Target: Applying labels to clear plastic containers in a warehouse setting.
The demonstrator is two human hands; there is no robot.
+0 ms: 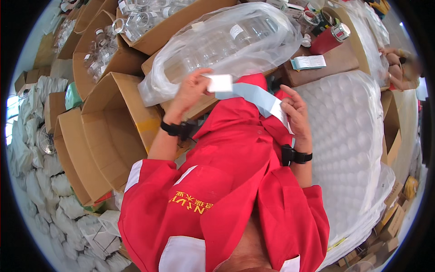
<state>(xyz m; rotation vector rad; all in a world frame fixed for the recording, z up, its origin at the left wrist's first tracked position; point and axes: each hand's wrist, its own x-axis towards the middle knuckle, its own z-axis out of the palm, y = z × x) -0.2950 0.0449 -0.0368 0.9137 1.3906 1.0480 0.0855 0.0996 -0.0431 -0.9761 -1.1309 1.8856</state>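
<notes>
Between my hands stretches a light-blue backing strip of labels (pixel 253 94). My left hand (pixel 193 89) pinches its one end, where a white label (pixel 220 83) lies flat by the fingertips. The other end, with white label paper on it, is held in my right hand (pixel 296 110). Beyond my hands is a clear plastic bag (pixel 217 61) of clear jars lying in rows. One jar in it bears a white label (pixel 236 31). A small stack of printed labels (pixel 310 62) rests on a brown box at the right.
Open cardboard boxes at the upper left hold clear jars (pixel 136 25) and bottles (pixel 101 51). An open cardboard box (pixel 112 136) stands at the left. A red thermos (pixel 329 39) lies at the upper right. Bagged jars (pixel 343 136) are stacked at right. Another person (pixel 399 69) sits at far right.
</notes>
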